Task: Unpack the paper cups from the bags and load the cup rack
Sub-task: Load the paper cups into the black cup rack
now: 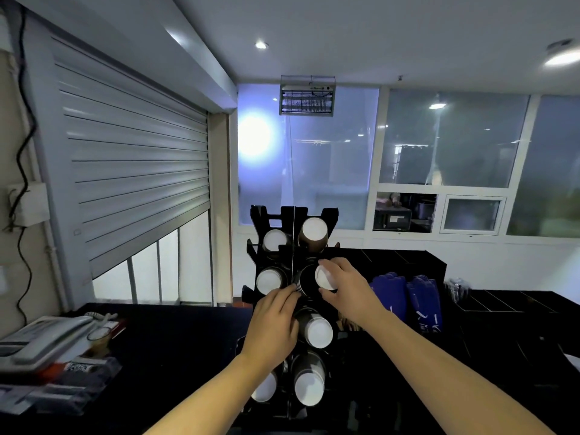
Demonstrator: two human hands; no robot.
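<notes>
A black tiered cup rack (266, 216) stands on the dark counter in the middle of the view. Stacks of dark paper cups with white bottoms lie in its slots, facing me. One stack (309, 279) sits in the right slot of the second tier. My right hand (343, 288) grips its white end from the right. My left hand (273, 328) rests against the stack's rims from below left, fingers curled on them. Other stacks fill the top tier (314, 232), the left slot (269, 280) and the lower tiers (318, 331). No bags are visible.
Blue packets (405, 296) stand in a black organiser (408, 257) right of the rack. A telephone (40, 339) and clear-wrapped items (66, 381) lie at the counter's left end. A roller shutter (135, 171) hangs on the left, with windows behind the rack.
</notes>
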